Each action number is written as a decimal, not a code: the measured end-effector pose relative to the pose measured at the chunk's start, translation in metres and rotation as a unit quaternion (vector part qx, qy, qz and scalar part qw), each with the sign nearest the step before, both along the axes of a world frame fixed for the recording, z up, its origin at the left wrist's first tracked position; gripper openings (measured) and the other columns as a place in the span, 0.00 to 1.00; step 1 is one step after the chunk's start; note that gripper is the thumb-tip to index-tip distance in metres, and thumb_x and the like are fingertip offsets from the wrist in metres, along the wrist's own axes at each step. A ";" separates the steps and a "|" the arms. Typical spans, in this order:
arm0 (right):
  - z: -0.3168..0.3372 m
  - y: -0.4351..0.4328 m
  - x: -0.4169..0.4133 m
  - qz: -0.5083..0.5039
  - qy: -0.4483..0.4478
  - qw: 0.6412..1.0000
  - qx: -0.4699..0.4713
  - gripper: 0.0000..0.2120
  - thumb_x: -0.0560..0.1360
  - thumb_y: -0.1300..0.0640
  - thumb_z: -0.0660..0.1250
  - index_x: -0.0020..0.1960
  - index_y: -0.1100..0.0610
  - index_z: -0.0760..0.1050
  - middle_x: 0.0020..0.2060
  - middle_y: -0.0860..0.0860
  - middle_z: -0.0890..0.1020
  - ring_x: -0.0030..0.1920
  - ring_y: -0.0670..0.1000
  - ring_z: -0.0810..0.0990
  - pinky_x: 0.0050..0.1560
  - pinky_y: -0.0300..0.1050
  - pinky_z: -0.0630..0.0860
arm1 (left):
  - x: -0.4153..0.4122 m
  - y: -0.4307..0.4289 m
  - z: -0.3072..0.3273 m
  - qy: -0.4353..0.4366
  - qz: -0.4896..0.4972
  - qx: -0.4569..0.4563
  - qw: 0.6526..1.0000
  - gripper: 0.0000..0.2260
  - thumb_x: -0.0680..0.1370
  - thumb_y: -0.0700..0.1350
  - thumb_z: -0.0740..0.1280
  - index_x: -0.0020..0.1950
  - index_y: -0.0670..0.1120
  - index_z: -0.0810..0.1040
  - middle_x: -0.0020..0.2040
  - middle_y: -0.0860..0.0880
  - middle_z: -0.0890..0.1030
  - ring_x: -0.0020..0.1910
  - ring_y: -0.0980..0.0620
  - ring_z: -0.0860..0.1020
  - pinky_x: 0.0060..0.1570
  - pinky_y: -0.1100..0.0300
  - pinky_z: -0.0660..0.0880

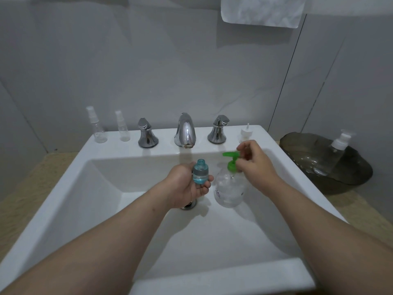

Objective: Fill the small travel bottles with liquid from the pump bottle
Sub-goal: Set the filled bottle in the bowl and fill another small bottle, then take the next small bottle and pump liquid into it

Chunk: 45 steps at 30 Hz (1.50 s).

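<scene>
My left hand (187, 184) holds a small blue travel bottle (200, 172) upright over the white sink (70, 184), its neck open with no cap on. Just to its right a clear pump bottle (229, 188) with a green pump head (231, 157) stands in the basin. My right hand (255, 160) pinches the green pump head from the right; the spout points left, toward the blue bottle. Two clear spray bottles (96, 126), (123, 127) stand on the back ledge at the left. A small white cap (246, 132) sits on the ledge behind my right hand.
A chrome faucet (185, 130) with two handles (146, 134), (218, 130) lines the back ledge. At the right, a dark glass bowl (297, 145) on the beige counter holds a clear bottle (331, 154) with a white pump. A white towel (263, 11) hangs on the wall above.
</scene>
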State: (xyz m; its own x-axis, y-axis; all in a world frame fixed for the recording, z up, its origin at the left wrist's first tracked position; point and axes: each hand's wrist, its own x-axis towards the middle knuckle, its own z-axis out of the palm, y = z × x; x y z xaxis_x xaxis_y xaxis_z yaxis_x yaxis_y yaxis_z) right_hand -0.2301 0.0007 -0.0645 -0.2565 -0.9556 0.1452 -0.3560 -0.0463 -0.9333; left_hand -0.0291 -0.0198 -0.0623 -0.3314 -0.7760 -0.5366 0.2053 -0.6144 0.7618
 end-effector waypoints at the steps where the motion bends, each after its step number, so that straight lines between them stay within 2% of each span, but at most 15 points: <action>1: -0.001 -0.002 -0.002 -0.042 0.011 0.999 -0.026 0.13 0.63 0.56 0.63 0.48 0.50 0.73 0.41 0.50 0.74 0.40 0.51 0.73 0.44 0.49 0.73 | -0.001 0.001 0.000 -0.001 0.000 0.000 1.000 0.18 0.87 0.49 0.52 0.52 0.38 0.75 0.39 0.39 0.81 0.29 0.48 0.76 0.28 0.60 0.75; 4: -0.002 -0.008 -0.006 -0.130 0.077 0.986 -0.072 0.08 0.70 0.49 0.62 0.49 0.45 0.76 0.51 0.49 0.73 0.54 0.52 0.74 0.58 0.50 0.71 | -0.001 0.002 0.002 -0.005 -0.001 -0.001 1.000 0.18 0.87 0.49 0.52 0.51 0.39 0.75 0.39 0.39 0.81 0.29 0.48 0.75 0.28 0.60 0.75; 7: -0.003 -0.014 -0.005 -0.147 0.153 0.976 -0.056 0.11 0.82 0.44 0.62 0.62 0.40 0.79 0.67 0.50 0.70 0.71 0.55 0.66 0.73 0.53 0.60 | -0.003 0.003 0.004 -0.006 -0.001 -0.002 1.000 0.17 0.87 0.48 0.52 0.51 0.39 0.75 0.38 0.40 0.81 0.29 0.48 0.75 0.28 0.60 0.75; 10: -0.003 -0.016 -0.004 -0.102 0.221 0.970 0.022 0.19 0.85 0.38 0.52 0.73 0.34 0.72 0.81 0.51 0.58 0.80 0.54 0.54 0.78 0.58 0.49 | -0.005 0.005 0.005 -0.012 -0.006 -0.004 1.000 0.18 0.87 0.49 0.52 0.51 0.39 0.75 0.38 0.40 0.81 0.30 0.48 0.75 0.30 0.59 0.75; 15: 0.008 -0.021 -0.005 -0.056 0.243 0.963 0.101 0.24 0.84 0.34 0.42 0.78 0.30 0.60 0.84 0.49 0.50 0.83 0.54 0.46 0.79 0.59 0.41 | -0.007 0.009 0.006 -0.019 -0.020 -0.014 1.000 0.18 0.88 0.50 0.52 0.52 0.39 0.75 0.39 0.40 0.81 0.30 0.48 0.75 0.32 0.59 0.76; 20: 0.008 -0.018 -0.005 -0.040 0.251 0.961 0.106 0.24 0.86 0.37 0.44 0.81 0.34 0.56 0.84 0.47 0.51 0.83 0.52 0.45 0.79 0.57 0.41 | -0.009 0.008 0.005 -0.019 -0.025 -0.010 0.999 0.17 0.87 0.49 0.53 0.53 0.39 0.75 0.37 0.40 0.81 0.29 0.48 0.76 0.29 0.60 0.77; 24: 0.006 -0.018 -0.010 -0.096 0.217 0.971 0.000 0.21 0.85 0.42 0.56 0.77 0.43 0.67 0.75 0.54 0.67 0.77 0.57 0.60 0.76 0.57 0.55 | -0.010 0.008 0.004 -0.019 -0.027 -0.012 0.999 0.17 0.87 0.49 0.53 0.52 0.39 0.75 0.38 0.40 0.81 0.29 0.48 0.76 0.30 0.60 0.77; 27: 0.012 -0.014 -0.011 -0.117 0.199 0.963 -0.141 0.16 0.81 0.47 0.64 0.65 0.53 0.72 0.60 0.53 0.74 0.62 0.58 0.72 0.66 0.60 0.69 | -0.009 0.008 0.002 -0.018 -0.028 -0.011 0.999 0.16 0.87 0.49 0.53 0.51 0.40 0.74 0.38 0.40 0.81 0.29 0.48 0.75 0.30 0.59 0.77; 29: 0.024 -0.011 -0.005 -0.114 0.180 0.953 -0.215 0.11 0.81 0.51 0.64 0.60 0.55 0.70 0.51 0.49 0.74 0.51 0.54 0.75 0.55 0.58 0.73 | -0.009 0.008 0.002 -0.015 -0.028 -0.008 0.999 0.16 0.87 0.49 0.54 0.51 0.40 0.74 0.39 0.39 0.81 0.30 0.48 0.75 0.30 0.59 0.77; 31: 0.038 -0.004 0.006 -0.083 0.135 0.957 -0.243 0.06 0.84 0.54 0.62 0.57 0.53 0.65 0.40 0.45 0.73 0.38 0.48 0.73 0.42 0.52 0.72 | -0.009 0.008 0.002 -0.011 -0.029 -0.005 1.000 0.15 0.87 0.49 0.54 0.51 0.40 0.74 0.39 0.39 0.81 0.29 0.48 0.75 0.30 0.59 0.77; 33: 0.049 0.003 0.017 -0.031 0.079 0.965 -0.248 0.10 0.83 0.56 0.64 0.57 0.52 0.63 0.31 0.42 0.71 0.29 0.43 0.70 0.35 0.48 0.71 | -0.009 0.008 0.001 -0.010 -0.028 -0.004 1.000 0.15 0.87 0.49 0.55 0.51 0.40 0.74 0.40 0.39 0.81 0.29 0.48 0.75 0.30 0.59 0.77; 36: 0.054 0.010 0.028 0.026 0.046 0.975 -0.217 0.12 0.77 0.58 0.72 0.55 0.51 0.72 0.29 0.38 0.77 0.30 0.41 0.73 0.36 0.38 0.70 | -0.009 0.008 0.000 -0.010 -0.028 -0.006 1.000 0.15 0.87 0.49 0.55 0.51 0.40 0.74 0.41 0.39 0.80 0.29 0.48 0.75 0.30 0.60 0.77; 39: 0.052 0.009 0.030 0.080 0.032 0.981 -0.174 0.07 0.71 0.54 0.74 0.48 0.51 0.81 0.30 0.47 0.75 0.33 0.47 0.72 0.39 0.48 0.74 | -0.009 0.008 0.001 -0.008 -0.027 -0.007 1.000 0.15 0.86 0.48 0.56 0.50 0.40 0.74 0.42 0.39 0.80 0.29 0.48 0.75 0.29 0.59 0.77; 41: 0.050 0.007 0.029 0.100 0.045 0.981 -0.158 0.07 0.70 0.53 0.74 0.48 0.53 0.82 0.29 0.48 0.73 0.32 0.46 0.71 0.37 0.48 0.72 | -0.010 0.009 0.002 -0.007 -0.028 -0.008 1.000 0.15 0.86 0.48 0.56 0.50 0.39 0.75 0.41 0.39 0.80 0.29 0.48 0.75 0.28 0.60 0.77; 45: 0.046 0.006 0.029 0.104 0.102 0.980 -0.135 0.05 0.73 0.56 0.76 0.48 0.54 0.83 0.27 0.42 0.69 0.30 0.43 0.68 0.35 0.38 0.67 | -0.011 0.011 0.005 -0.003 -0.038 -0.013 0.999 0.15 0.87 0.49 0.55 0.50 0.40 0.74 0.40 0.39 0.80 0.28 0.47 0.75 0.29 0.60 0.77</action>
